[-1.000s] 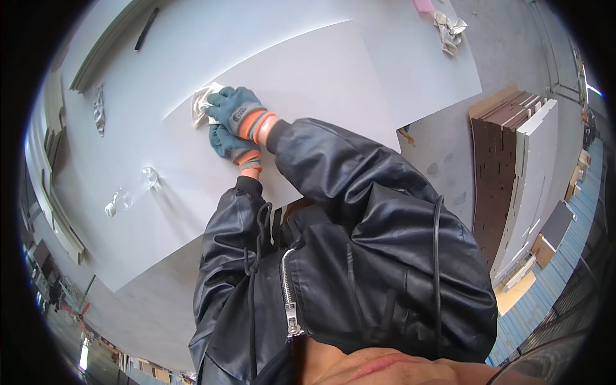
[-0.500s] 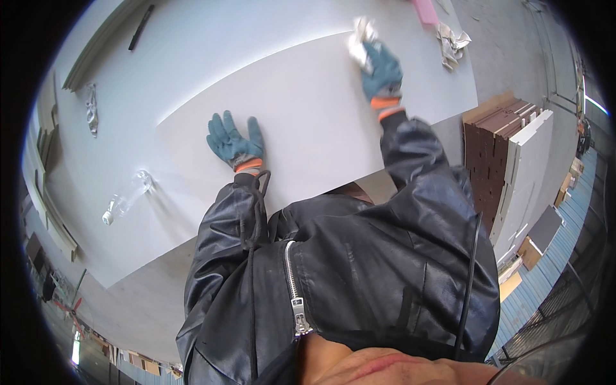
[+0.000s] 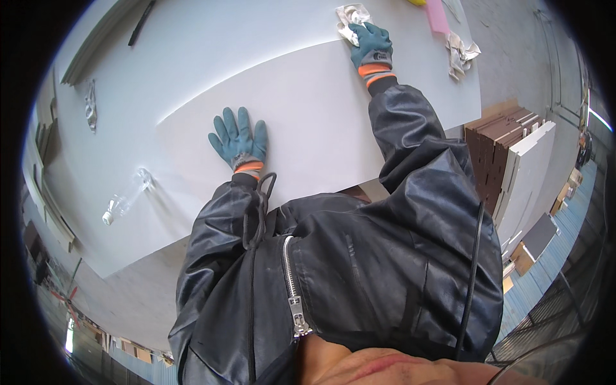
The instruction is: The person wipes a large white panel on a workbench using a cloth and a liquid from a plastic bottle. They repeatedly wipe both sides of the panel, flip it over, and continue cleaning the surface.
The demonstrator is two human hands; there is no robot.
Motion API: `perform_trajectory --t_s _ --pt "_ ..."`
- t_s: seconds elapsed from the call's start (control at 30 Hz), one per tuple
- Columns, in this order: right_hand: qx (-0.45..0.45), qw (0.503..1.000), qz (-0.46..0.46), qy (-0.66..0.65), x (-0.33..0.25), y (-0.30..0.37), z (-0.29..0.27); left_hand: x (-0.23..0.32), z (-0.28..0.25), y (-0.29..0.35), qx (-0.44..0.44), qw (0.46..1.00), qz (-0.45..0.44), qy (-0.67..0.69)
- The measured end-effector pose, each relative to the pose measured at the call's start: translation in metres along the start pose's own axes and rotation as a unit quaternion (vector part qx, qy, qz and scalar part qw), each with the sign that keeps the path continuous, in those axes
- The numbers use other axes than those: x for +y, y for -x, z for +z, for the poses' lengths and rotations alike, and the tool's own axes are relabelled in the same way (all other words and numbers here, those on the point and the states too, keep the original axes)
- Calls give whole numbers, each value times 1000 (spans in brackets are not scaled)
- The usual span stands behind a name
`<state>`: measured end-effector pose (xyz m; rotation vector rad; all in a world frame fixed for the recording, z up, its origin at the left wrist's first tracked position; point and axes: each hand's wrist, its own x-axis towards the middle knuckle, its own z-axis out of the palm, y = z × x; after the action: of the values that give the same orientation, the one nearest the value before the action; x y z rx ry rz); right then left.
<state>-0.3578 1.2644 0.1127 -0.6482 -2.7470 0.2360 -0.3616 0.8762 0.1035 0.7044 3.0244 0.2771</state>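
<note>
A flat white panel point(image 3: 308, 109) lies on the white tabletop point(image 3: 192, 45) in front of me. My left hand point(image 3: 239, 140), in a teal-coated glove with an orange cuff, rests on the panel with its fingers spread. At the panel's far right, my right hand point(image 3: 373, 48), gloved alike, is closed on a crumpled white cloth point(image 3: 353, 15). The cloth lies at the panel's far edge, partly covered by the fingers.
An empty clear plastic bottle point(image 3: 128, 196) lies left, near a crumpled wrapper point(image 3: 91, 109). A black pen-like stick point(image 3: 142, 24) is at the far left. Right are a pink block point(image 3: 436, 16), another cloth point(image 3: 461, 56) and stacked brown and white boards point(image 3: 497, 141).
My right hand has moved a little farther away and left with the cloth. My left hand stays on the panel with its fingers spread. A yellow thing has come into sight at the top right.
</note>
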Motion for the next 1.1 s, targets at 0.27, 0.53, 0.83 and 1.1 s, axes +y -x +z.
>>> perform_trajectory --t_s 0.27,0.53,0.83,1.1 --pt "8 995 -101 12 6 112 -54 2 2 -1 12 1000 -7 22" --pt "-34 994 -108 6 -1 152 -72 1 6 1 30 999 10 16" --pt "60 991 -117 20 12 4 13 -1 6 1 27 999 10 17" --pt "46 990 -127 -33 5 62 -22 -5 9 2 21 1000 -5 -12"
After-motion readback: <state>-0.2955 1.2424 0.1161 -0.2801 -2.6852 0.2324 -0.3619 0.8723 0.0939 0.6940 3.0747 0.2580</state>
